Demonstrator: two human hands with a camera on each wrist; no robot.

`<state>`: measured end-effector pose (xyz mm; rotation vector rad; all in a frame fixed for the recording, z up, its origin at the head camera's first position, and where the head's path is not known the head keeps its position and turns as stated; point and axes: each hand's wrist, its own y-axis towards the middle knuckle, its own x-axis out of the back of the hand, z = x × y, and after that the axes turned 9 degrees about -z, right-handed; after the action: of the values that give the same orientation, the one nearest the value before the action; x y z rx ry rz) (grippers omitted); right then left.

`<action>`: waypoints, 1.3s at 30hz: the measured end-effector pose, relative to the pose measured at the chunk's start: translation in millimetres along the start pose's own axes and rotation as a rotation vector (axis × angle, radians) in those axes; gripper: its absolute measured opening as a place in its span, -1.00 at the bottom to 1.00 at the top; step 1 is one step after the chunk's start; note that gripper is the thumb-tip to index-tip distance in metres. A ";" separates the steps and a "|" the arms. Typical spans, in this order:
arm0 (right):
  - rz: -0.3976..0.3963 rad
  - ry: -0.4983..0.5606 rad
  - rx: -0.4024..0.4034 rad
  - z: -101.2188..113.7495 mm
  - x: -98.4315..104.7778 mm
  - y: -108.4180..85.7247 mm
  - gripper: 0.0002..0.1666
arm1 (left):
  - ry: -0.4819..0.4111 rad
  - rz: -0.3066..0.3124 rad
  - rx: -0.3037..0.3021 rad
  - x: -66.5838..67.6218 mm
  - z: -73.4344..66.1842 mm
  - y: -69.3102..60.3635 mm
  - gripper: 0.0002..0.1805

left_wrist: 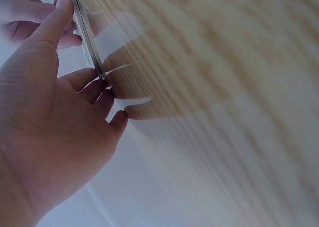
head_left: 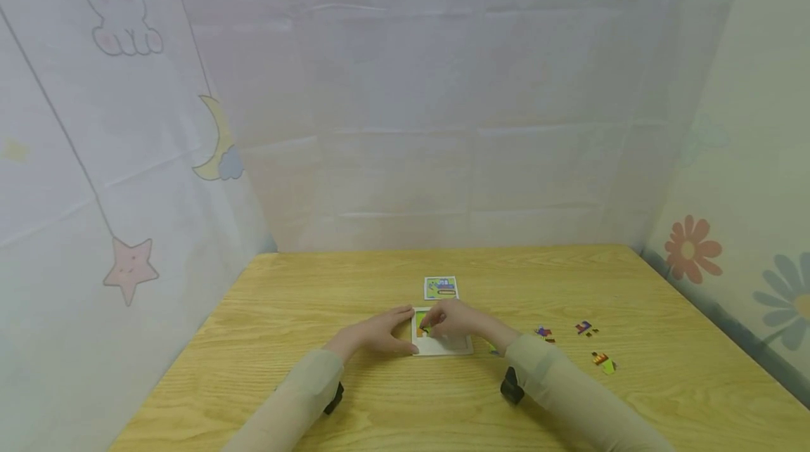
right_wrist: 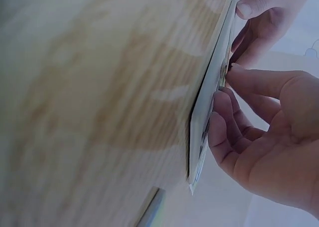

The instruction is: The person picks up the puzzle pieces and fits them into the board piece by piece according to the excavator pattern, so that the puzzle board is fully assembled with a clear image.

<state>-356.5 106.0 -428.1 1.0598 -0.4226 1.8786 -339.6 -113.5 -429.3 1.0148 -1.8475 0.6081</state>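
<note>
A white-rimmed puzzle board [head_left: 441, 348] lies on the table, with green and orange pieces in its left part. My left hand [head_left: 380, 334] rests at the board's left edge, thumb at the near corner and fingers at the far one; the left wrist view shows this hand [left_wrist: 60, 112] with its fingers extended against the rim. Over the board, my right hand [head_left: 452, 318] has its thumb and forefinger together at the coloured pieces. In the right wrist view that hand [right_wrist: 279, 127] pinches a small dark-edged piece, mostly hidden by the fingertips.
Beyond the board lies a square picture card [head_left: 441, 288]. Loose colourful pieces [head_left: 583, 327] are scattered to the right, with more pieces [head_left: 600, 358] nearer the front. A green piece [head_left: 492, 348] lies beside the board, partly under my right wrist.
</note>
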 end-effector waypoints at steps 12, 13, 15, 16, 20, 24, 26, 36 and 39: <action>-0.062 0.093 -0.066 -4.0 4.4 -0.1 -0.82 | 0.003 -0.003 -0.007 -1.8 1.3 3.1 -0.09; -0.059 0.103 -0.057 -4.6 4.9 -0.8 -0.82 | 0.002 -0.002 -0.006 -1.7 0.9 2.7 -0.09; -0.053 0.121 -0.038 -6.3 6.3 -2.5 -0.83 | -0.003 -0.004 -0.008 -1.5 0.5 2.1 -0.10; -0.055 0.119 -0.027 -7.3 7.1 -3.5 -0.82 | -0.005 -0.005 -0.009 -1.4 0.3 1.9 -0.10; -0.087 0.091 -0.003 -11.9 10.9 -7.5 -0.83 | -0.008 -0.014 -0.009 -2.0 0.6 2.5 -0.10; -0.120 0.087 0.007 -14.6 18.2 -14.4 -0.81 | -0.011 -0.016 0.000 -3.8 2.1 4.1 -0.10; -0.136 0.101 0.011 -14.1 23.7 -18.4 -0.79 | -0.014 -0.015 0.004 -3.8 2.7 4.2 -0.11; -0.216 0.067 0.050 -20.3 49.0 -38.5 -0.76 | -0.012 -0.010 0.003 -2.5 1.0 1.3 -0.09; -0.224 0.059 0.055 -21.6 55.8 -44.6 -0.74 | -0.015 -0.012 0.001 -1.8 0.0 0.0 -0.09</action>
<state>-342.0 174.1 -401.0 1.0403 -0.2102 1.7250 -339.2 -112.8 -430.8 1.0327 -1.8531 0.5954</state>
